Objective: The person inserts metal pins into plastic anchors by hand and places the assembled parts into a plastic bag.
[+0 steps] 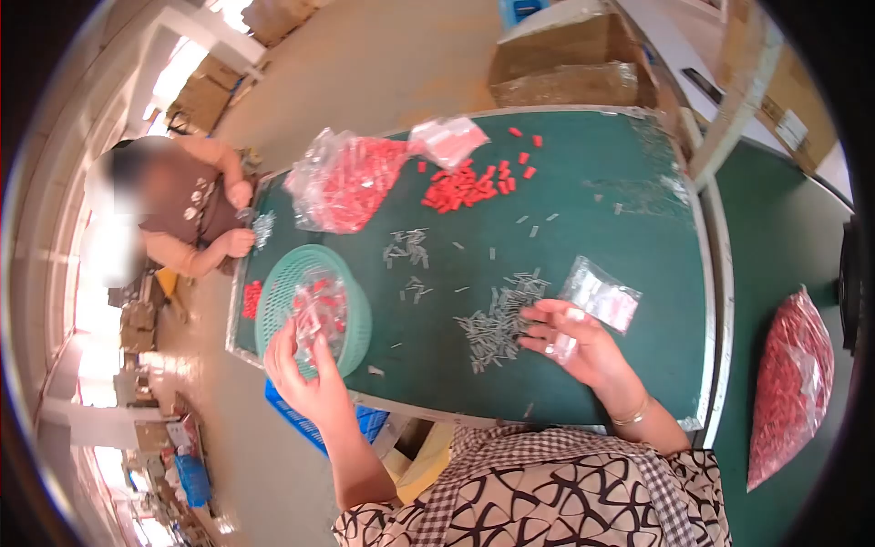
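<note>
My left hand (305, 378) is at the near rim of a round green basket (360, 314), its fingers closed on a small clear bag with red pieces (308, 319). More such bags lie inside the basket. My right hand (579, 345) is over the right edge of a pile of small clear-grey pieces (497, 324), fingers curled, with something small and clear by the palm that is hard to make out. Beside that hand, a flat clear bag (602, 294) lies on the green table (638, 237).
Loose red pieces (460, 187), a big clear bag of red pieces (351, 182) and a smaller bag (447, 141) lie at the back. Another person (196, 201) works at the left edge. A cardboard box (574, 73) stands behind; a full red bag (793, 387) is at right.
</note>
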### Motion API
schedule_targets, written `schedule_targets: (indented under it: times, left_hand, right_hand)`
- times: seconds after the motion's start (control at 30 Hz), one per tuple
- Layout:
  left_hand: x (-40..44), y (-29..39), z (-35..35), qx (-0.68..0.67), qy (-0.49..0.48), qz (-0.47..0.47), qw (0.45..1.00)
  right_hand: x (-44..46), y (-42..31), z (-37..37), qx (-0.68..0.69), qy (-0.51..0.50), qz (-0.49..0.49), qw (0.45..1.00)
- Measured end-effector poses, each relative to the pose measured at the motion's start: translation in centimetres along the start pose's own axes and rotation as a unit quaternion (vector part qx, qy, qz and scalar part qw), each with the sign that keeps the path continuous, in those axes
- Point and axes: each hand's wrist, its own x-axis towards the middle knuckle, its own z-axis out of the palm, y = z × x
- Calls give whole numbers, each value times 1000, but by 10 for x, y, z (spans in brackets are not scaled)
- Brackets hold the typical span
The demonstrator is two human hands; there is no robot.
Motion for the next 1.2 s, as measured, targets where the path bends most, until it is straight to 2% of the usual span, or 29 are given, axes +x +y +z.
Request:
schedule_targets:
  times: [0.1, 0.17, 0.33, 0.43, 0.53, 0.6, 0.7, 0.8, 0.9, 1.0, 1.1, 1.2]
  left_hand:
    - [-38, 36, 10, -223, -222, -15, 949]
    - [-60, 72, 29, -340, -389, -44, 855]
    - [-102, 119, 69, -466, -543, -249, 652]
    - [-117, 114, 85, -485, -533, -232, 653]
    - [-120, 107, 88, -486, -489, -285, 667]
    - [-115, 106, 86, -508, -464, -316, 653]
    - [-110, 102, 83, -523, -431, -333, 655]
    - [-104, 100, 80, -542, -387, -366, 650]
    - [-100, 98, 80, -563, -356, -374, 645]
    - [-101, 97, 79, -572, -347, -379, 639]
    - [-101, 101, 75, -554, -355, -381, 650]
    - [-106, 104, 73, -551, -364, -383, 646]
  right_hand:
    - [3, 3, -6, 52, -53, 3, 997]
    - [4, 2, -7, 57, -65, 5, 996]
    - [0, -5, -6, -11, -46, -7, 999]
    - [1, -2, -6, -7, -37, -19, 999]
    - [0, -2, -6, 6, -16, -32, 999]
    - [1, -1, -8, 8, -6, -50, 999]
    - [0, -1, -8, -37, 95, -45, 994]
    - [-2, -2, -16, -57, 82, -82, 992]
    - [-5, -6, -4, -145, 123, -72, 979]
    - [-6, -3, 0, -321, 139, -48, 935]
    - [-5, 4, 12, -313, 141, -59, 937]
    - [-2, 10, 10, -238, 151, -56, 958]
